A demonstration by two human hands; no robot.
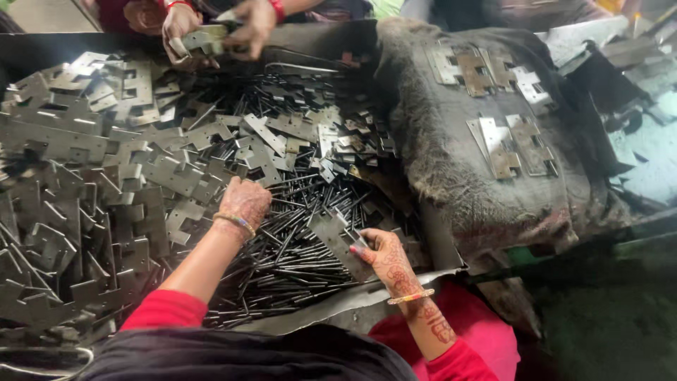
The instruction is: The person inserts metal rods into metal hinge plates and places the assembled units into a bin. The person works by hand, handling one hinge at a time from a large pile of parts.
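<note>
Hundreds of flat grey metal hinge leaves [77, 169] are heaped across the left and middle of a dark work surface [28, 49], notched and overlapping at every angle. To the right, a worn dark cloth [437, 162] is draped over a raised mound, and two groups of assembled hinges are laid on it: one set [486, 70] near the far edge, a second pair [511, 148] lower down. Between the heap and the cloth, a bed of thin dark metal pins [296, 261] is spread, most of them lying roughly parallel and reaching toward the near edge.

At the far side of the surface, a co-worker's two hands [211, 28] are seen, closed around a hinge piece.

The left hand [243, 201] is placed palm down at the border of the leaves and the pins, its fingers curled downward into the pile; what they have hold of, if anything, cannot be told, since the fingertips are hidden. A thin bangle is worn at that wrist.

The right hand [384, 257] is partly closed on a single hinge leaf [338, 240], which is pinched at its near right corner between thumb and fingertips [360, 248]. The leaf is held tilted just above the pins, extending up and to the left from the fingers.
</note>
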